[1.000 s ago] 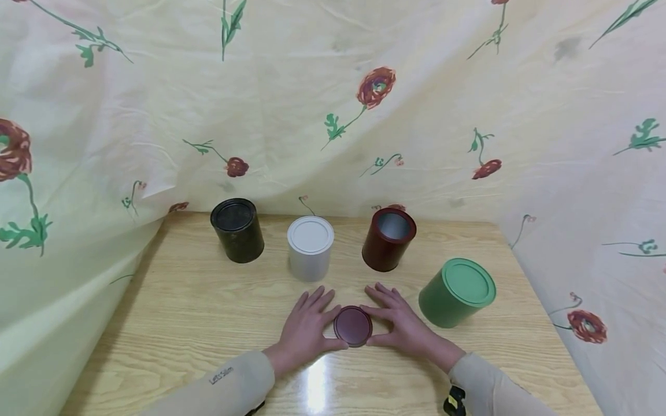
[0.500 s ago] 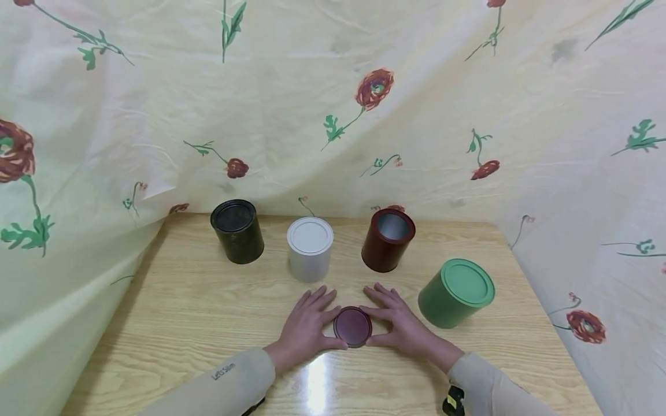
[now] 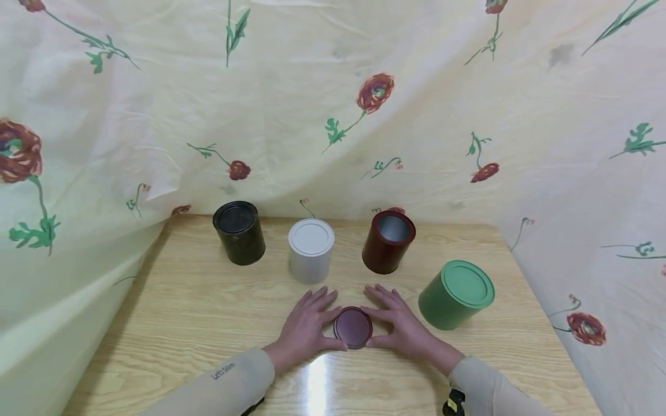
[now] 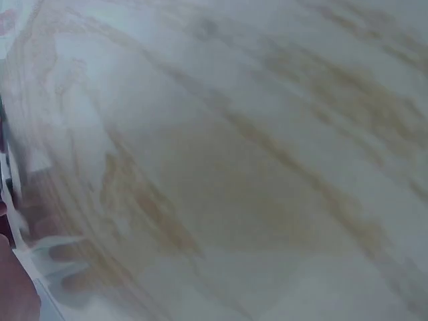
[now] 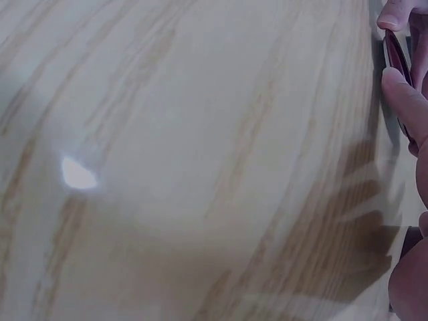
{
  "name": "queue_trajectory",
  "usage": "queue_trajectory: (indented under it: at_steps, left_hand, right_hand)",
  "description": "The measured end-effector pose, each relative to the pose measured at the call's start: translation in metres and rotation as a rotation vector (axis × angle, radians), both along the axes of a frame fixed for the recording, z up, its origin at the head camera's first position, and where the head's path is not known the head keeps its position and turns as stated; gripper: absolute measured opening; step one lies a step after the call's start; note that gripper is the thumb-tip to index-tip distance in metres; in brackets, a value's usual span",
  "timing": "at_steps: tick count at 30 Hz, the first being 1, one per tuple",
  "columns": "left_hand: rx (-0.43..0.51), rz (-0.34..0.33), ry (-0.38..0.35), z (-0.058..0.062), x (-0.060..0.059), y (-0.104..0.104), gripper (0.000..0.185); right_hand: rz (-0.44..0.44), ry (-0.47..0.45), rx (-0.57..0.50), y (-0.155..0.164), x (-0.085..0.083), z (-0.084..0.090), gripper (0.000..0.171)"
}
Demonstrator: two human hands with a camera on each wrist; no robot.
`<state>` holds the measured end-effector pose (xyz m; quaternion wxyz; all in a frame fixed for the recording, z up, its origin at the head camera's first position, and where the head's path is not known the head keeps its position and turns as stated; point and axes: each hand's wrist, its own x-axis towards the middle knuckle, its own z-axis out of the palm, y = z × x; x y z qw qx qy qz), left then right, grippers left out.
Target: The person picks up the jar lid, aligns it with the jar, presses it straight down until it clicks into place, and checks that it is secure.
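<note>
Almost nothing changed over the last second: only a slight drift of the head view, with cans and cloth sitting a touch lower in the frame than before. Both hands unmoved, the lid in the same spot, so no progress to read from it; work judged paused or at rest, lid not yet lifted.

Left to right in the head view: black can (image 3: 239,232) at middle left, top dark and hard to read as lidded or open. White can (image 3: 310,250) just left of centre, lid on. Left hand (image 3: 307,327) at lower centre, flat on the wooden table (image 3: 182,312), fingers straight and relaxed, thumb and forefinger touching the left edge of the dark red lid (image 3: 353,326). Lid flat on the table between the hands, lower centre of the frame. Right hand (image 3: 402,323) mirrored, fingers straight, touching the lid's right edge. Dark red can (image 3: 388,241) above, open, pale inside. Green can (image 3: 456,293) at right, lidded.

Hard to make out: left wrist view blurred, mostly wood grain, a sliver of skin at lower left. Right wrist view showing fingertips (image 5: 401,93) and a thin edge of the lid at the far right, cut off. Small black and yellow object at the bottom edge by the right sleeve, unidentifiable. Flowered cloth (image 3: 333,104) hiding everything behind
</note>
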<state>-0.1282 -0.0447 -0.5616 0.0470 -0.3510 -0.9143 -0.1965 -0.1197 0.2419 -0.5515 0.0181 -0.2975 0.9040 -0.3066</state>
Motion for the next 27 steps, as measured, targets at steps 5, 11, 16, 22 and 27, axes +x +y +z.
queue_trajectory:
  at_steps: [5,11,16,22,27]
  left_hand:
    - [-0.009,-0.016,0.045,0.009,-0.003,-0.004,0.085]
    - [-0.02,-0.022,0.103,0.024,-0.006,-0.009,0.082]
    - [-0.021,-0.012,0.127,0.036,-0.004,-0.012,0.082]
    - [-0.013,-0.002,0.147,0.052,0.001,-0.016,0.082]
    - [0.003,-0.001,0.182,0.067,0.003,-0.021,0.081]
  right_hand:
    - [0.0,0.05,-0.004,-0.002,-0.002,0.005,0.07]
    - [0.023,0.154,-0.039,-0.006,-0.003,0.016,0.072]
    - [0.043,0.258,-0.051,-0.009,-0.003,0.026,0.073]
    - [0.08,0.306,-0.081,-0.011,-0.002,0.037,0.076]
    - [0.108,0.332,-0.09,-0.014,-0.004,0.049,0.073]
